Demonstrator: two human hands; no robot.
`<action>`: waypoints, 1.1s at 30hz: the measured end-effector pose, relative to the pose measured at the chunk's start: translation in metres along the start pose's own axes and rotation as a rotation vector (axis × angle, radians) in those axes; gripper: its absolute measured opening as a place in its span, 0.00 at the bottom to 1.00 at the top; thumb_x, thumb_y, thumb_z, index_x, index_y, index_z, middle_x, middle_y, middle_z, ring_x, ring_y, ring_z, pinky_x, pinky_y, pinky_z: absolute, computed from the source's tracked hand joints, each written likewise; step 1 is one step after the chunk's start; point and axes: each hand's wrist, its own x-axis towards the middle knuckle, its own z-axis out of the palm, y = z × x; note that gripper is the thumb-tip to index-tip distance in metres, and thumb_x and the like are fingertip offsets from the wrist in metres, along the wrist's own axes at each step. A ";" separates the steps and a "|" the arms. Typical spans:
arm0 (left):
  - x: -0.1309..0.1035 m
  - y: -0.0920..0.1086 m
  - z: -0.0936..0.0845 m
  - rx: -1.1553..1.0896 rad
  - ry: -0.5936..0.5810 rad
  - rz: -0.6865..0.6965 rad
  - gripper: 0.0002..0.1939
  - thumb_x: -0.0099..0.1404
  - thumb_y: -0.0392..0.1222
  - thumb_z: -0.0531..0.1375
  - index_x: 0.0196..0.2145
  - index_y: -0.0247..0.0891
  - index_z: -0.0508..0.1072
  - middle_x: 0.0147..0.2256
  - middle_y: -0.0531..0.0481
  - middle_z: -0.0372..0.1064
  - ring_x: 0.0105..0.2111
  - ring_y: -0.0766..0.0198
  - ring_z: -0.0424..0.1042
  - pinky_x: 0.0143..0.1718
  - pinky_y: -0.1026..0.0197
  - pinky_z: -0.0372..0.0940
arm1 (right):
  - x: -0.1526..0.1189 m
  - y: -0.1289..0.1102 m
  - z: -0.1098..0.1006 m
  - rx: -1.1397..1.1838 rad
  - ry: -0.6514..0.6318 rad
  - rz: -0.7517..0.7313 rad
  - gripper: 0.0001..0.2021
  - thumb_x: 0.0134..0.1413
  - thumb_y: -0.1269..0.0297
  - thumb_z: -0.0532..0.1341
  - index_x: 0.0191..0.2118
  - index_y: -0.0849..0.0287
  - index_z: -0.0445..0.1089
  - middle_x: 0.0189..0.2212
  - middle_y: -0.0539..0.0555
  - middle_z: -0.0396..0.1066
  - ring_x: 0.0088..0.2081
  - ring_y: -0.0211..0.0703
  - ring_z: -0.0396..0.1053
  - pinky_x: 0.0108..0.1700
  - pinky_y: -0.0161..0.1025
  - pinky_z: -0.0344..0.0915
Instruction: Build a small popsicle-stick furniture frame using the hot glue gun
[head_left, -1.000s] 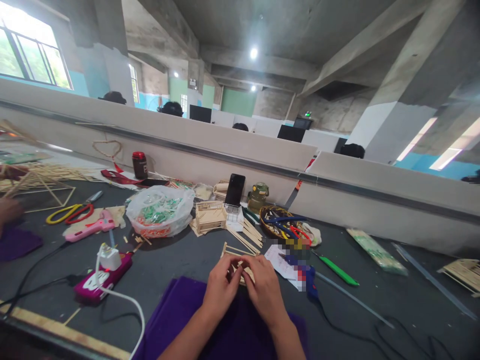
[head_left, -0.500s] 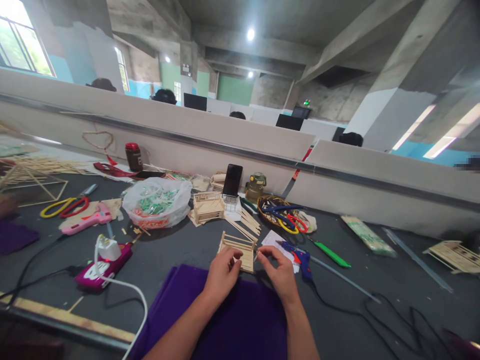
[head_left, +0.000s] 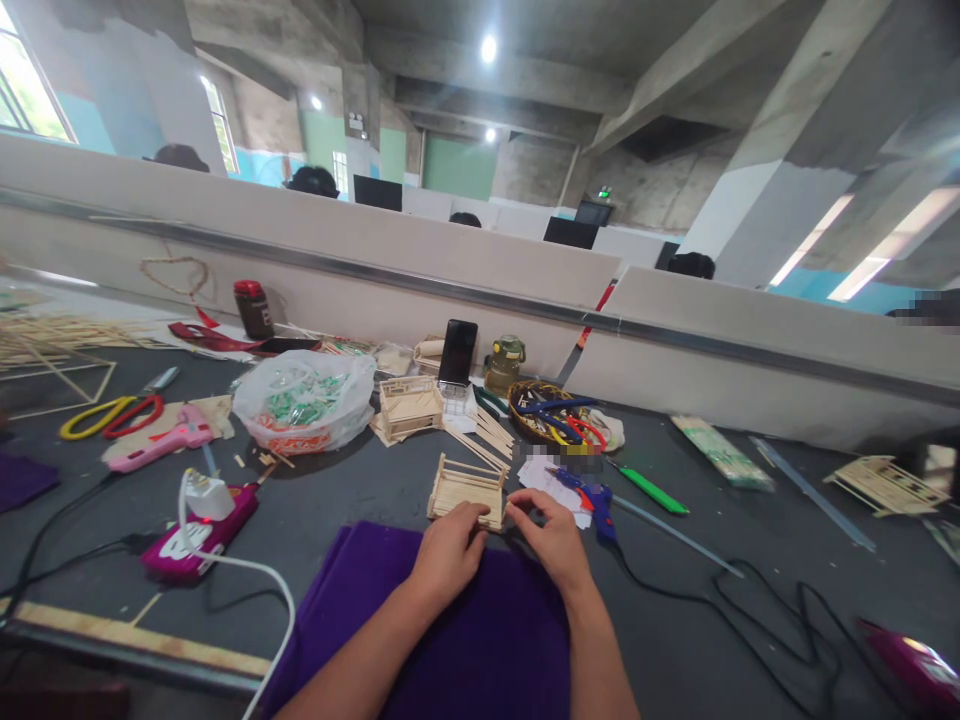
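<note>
A head-worn camera looks forward and down over the near table [head_left: 360,492]

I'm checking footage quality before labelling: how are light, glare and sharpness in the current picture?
In the head view, the left window is washed out and the nearest ceiling lamp glares; also in the head view, pixelation shows near the blue glue gun, and detail is soft where the left hand and right hand are at the stick frame.

Two hands [head_left: 496,540] at small stick frame [head_left: 466,492], purple cloth [head_left: 480,640] below
</note>
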 end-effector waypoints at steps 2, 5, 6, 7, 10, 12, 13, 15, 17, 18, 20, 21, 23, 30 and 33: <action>0.000 0.000 0.001 0.010 -0.016 -0.007 0.18 0.60 0.35 0.54 0.48 0.41 0.69 0.42 0.47 0.72 0.40 0.59 0.70 0.43 0.60 0.63 | 0.000 0.000 0.000 -0.008 -0.010 0.003 0.10 0.53 0.57 0.59 0.35 0.56 0.73 0.32 0.52 0.74 0.34 0.43 0.69 0.39 0.39 0.64; 0.000 0.001 0.001 0.025 -0.031 -0.022 0.18 0.60 0.36 0.54 0.49 0.41 0.68 0.43 0.47 0.72 0.41 0.59 0.71 0.43 0.60 0.63 | -0.001 0.000 0.000 -0.022 -0.015 0.000 0.09 0.52 0.58 0.59 0.35 0.56 0.73 0.31 0.52 0.74 0.35 0.43 0.69 0.40 0.38 0.64; 0.000 0.001 0.000 0.030 -0.035 -0.028 0.19 0.60 0.36 0.54 0.50 0.41 0.68 0.43 0.47 0.72 0.41 0.59 0.71 0.43 0.59 0.63 | -0.001 0.000 0.000 -0.026 -0.016 -0.001 0.09 0.52 0.58 0.59 0.35 0.56 0.73 0.32 0.51 0.74 0.34 0.43 0.69 0.40 0.38 0.64; 0.000 0.001 0.000 0.034 -0.039 -0.033 0.19 0.60 0.36 0.54 0.50 0.41 0.68 0.44 0.46 0.72 0.41 0.59 0.71 0.44 0.59 0.62 | -0.001 0.001 0.001 -0.029 -0.016 -0.001 0.09 0.52 0.58 0.59 0.35 0.56 0.73 0.32 0.51 0.73 0.34 0.43 0.69 0.40 0.38 0.64; 0.000 0.001 0.001 0.043 -0.050 -0.039 0.20 0.60 0.36 0.55 0.51 0.40 0.67 0.44 0.46 0.72 0.42 0.58 0.71 0.45 0.58 0.62 | -0.001 0.002 0.001 -0.032 -0.020 -0.003 0.10 0.52 0.58 0.58 0.35 0.57 0.73 0.31 0.52 0.73 0.33 0.42 0.69 0.38 0.38 0.64; 0.000 0.000 0.001 0.042 -0.051 -0.034 0.20 0.60 0.36 0.55 0.51 0.41 0.67 0.44 0.46 0.72 0.43 0.58 0.70 0.46 0.58 0.62 | -0.001 0.002 0.002 -0.031 -0.023 -0.001 0.10 0.52 0.58 0.58 0.35 0.57 0.73 0.30 0.52 0.73 0.33 0.42 0.69 0.38 0.38 0.65; 0.000 -0.001 0.001 0.039 -0.051 -0.031 0.20 0.60 0.36 0.55 0.51 0.41 0.67 0.45 0.47 0.72 0.43 0.58 0.70 0.46 0.58 0.62 | -0.001 0.002 0.002 -0.030 -0.025 0.001 0.10 0.52 0.58 0.58 0.34 0.57 0.73 0.30 0.52 0.73 0.32 0.42 0.69 0.38 0.38 0.65; -0.001 -0.001 0.001 0.030 -0.051 -0.032 0.20 0.60 0.37 0.55 0.51 0.41 0.67 0.45 0.47 0.72 0.43 0.58 0.70 0.46 0.58 0.62 | -0.001 0.002 0.002 -0.034 -0.025 0.005 0.10 0.52 0.58 0.58 0.34 0.57 0.73 0.30 0.51 0.73 0.32 0.42 0.69 0.37 0.37 0.65; 0.000 -0.002 0.001 0.022 -0.052 -0.036 0.20 0.60 0.37 0.55 0.51 0.41 0.67 0.44 0.47 0.73 0.43 0.58 0.71 0.45 0.58 0.62 | -0.001 0.001 0.002 -0.043 -0.025 0.006 0.10 0.52 0.58 0.58 0.34 0.57 0.73 0.30 0.51 0.73 0.32 0.42 0.69 0.37 0.37 0.64; 0.000 -0.002 0.001 0.021 -0.053 -0.037 0.20 0.60 0.37 0.55 0.51 0.41 0.67 0.44 0.47 0.73 0.42 0.58 0.71 0.45 0.58 0.62 | -0.001 0.000 0.002 -0.046 -0.026 0.005 0.09 0.52 0.58 0.58 0.34 0.56 0.73 0.30 0.51 0.73 0.32 0.42 0.69 0.38 0.37 0.64; 0.000 -0.002 0.001 0.020 -0.054 -0.035 0.20 0.60 0.37 0.55 0.51 0.41 0.67 0.43 0.47 0.73 0.42 0.58 0.71 0.45 0.58 0.62 | -0.001 0.000 0.002 -0.045 -0.027 0.002 0.09 0.52 0.59 0.58 0.34 0.56 0.73 0.30 0.51 0.73 0.33 0.42 0.69 0.38 0.37 0.64; 0.000 -0.002 0.001 0.020 -0.054 -0.032 0.20 0.60 0.37 0.55 0.51 0.41 0.67 0.43 0.47 0.73 0.42 0.58 0.71 0.44 0.58 0.62 | -0.001 0.000 0.002 -0.043 -0.028 -0.001 0.09 0.52 0.59 0.58 0.34 0.56 0.73 0.30 0.51 0.73 0.32 0.42 0.69 0.38 0.37 0.64; 0.000 -0.002 0.001 0.019 -0.051 -0.033 0.20 0.60 0.37 0.55 0.51 0.41 0.67 0.43 0.47 0.73 0.42 0.58 0.71 0.44 0.58 0.62 | -0.001 0.000 0.002 -0.040 -0.031 -0.006 0.09 0.52 0.59 0.58 0.34 0.56 0.73 0.30 0.51 0.73 0.32 0.42 0.69 0.37 0.37 0.64; 0.000 -0.003 0.002 0.026 -0.057 -0.028 0.20 0.60 0.37 0.55 0.51 0.41 0.67 0.44 0.47 0.73 0.43 0.58 0.71 0.45 0.59 0.62 | -0.001 0.003 0.002 -0.040 -0.027 0.003 0.09 0.51 0.59 0.59 0.34 0.56 0.73 0.29 0.50 0.73 0.32 0.41 0.69 0.37 0.37 0.64; 0.000 -0.001 0.001 0.035 -0.057 -0.031 0.20 0.61 0.37 0.55 0.51 0.41 0.67 0.44 0.46 0.73 0.42 0.58 0.71 0.45 0.58 0.62 | -0.001 0.002 0.002 -0.039 -0.031 0.000 0.08 0.51 0.60 0.58 0.34 0.56 0.72 0.30 0.50 0.73 0.32 0.41 0.69 0.38 0.37 0.64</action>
